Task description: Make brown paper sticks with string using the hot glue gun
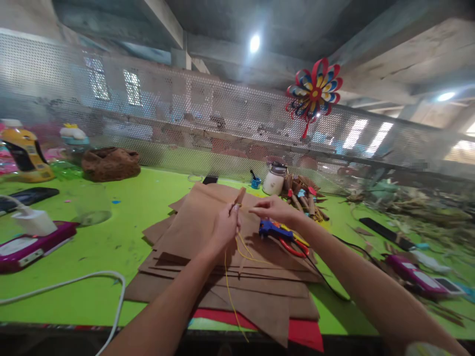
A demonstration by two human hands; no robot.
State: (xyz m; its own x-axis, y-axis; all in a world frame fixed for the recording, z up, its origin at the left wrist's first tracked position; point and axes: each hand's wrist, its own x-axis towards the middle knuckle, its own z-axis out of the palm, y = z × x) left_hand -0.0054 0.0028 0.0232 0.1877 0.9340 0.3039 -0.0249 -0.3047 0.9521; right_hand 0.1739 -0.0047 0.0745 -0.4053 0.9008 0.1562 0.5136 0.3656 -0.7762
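Note:
My left hand [227, 223] is closed around a small rolled piece of brown paper [240, 196], which sticks up past the fingers. Yellow string [230, 291] crosses the roll and trails below the hand over the sheets. To the right, my right hand [276, 209] has thumb and forefinger pinched together; whatever they hold is too fine to make out. Under both hands lies a stack of brown paper sheets [193, 222]. A blue glue gun [270, 228] and scissors with red handles [295, 248] rest on the stack beneath my right hand.
Behind the stack stand a white jar [274, 180], a small blue pot [256, 183] and bundled brown paper rolls [306, 198]. Purple power strips [40, 244] lie at both sides, with a white cable [74, 282] at left. A perforated metal screen [230, 113] rises behind the green table [122, 207].

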